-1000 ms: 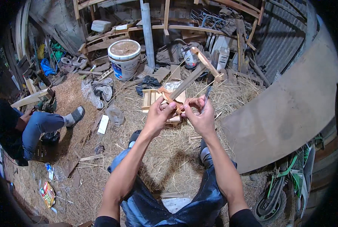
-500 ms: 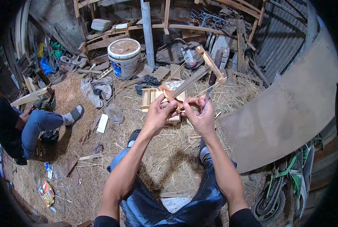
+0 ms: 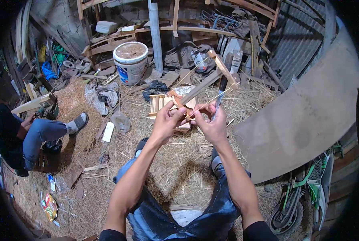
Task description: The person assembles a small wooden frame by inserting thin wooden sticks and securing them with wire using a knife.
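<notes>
An H-shaped wooden frame [image 3: 201, 87] slants up and away in front of me; a grey middle bar joins two lighter end pieces, and thin pale cords run along both sides. My left hand [image 3: 165, 123] is closed around its near end piece. With thumb and fingers, my right hand [image 3: 213, 127] pinches at the near end of the right-hand cord. The same hand keeps a slim knife-like tool [image 3: 223, 83] upright, dark above and silvery below; its lower part is hidden by the fingers. Beneath the frame lies a slatted wooden piece [image 3: 157, 103], partly covered by my hands.
Straw covers the floor [image 3: 187, 164]. Ahead stands a white bucket [image 3: 131, 66] beside a grey post [image 3: 157, 40]. A large bent board [image 3: 295, 116] rises at right, above a motorbike [image 3: 291, 197]. A seated person's leg [image 3: 47, 134] is at left. Scrap wood lines the back.
The knife-like tool has swung lower, so less of it sticks up past the frame. The frame and both hands have barely shifted.
</notes>
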{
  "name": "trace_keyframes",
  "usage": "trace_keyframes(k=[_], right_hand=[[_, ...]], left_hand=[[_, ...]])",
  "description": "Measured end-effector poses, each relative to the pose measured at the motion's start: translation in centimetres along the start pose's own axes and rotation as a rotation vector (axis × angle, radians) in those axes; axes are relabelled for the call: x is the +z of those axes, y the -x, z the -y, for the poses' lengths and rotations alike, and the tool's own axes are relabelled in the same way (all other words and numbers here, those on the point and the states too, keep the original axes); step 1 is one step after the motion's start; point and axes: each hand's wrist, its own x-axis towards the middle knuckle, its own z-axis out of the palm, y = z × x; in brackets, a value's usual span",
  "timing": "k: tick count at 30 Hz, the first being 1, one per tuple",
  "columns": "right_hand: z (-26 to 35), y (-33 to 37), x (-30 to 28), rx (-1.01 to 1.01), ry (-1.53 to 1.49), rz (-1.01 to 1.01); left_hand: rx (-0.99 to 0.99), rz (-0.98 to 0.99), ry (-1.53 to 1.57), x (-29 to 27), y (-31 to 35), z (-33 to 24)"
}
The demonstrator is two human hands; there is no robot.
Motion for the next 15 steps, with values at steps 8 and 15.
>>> trace_keyframes(k=[8,15], right_hand=[[-1.0,-0.2,-0.5,-0.074,0.266,-0.062],[-1.7,-0.3,-0.5,-0.104,0.456,-0.070]], left_hand=[[0.034,-0.014,-0.018,-0.4,-0.6,0.8],[-0.018,-0.134,-0.047,-0.5,-0.9,1.4]])
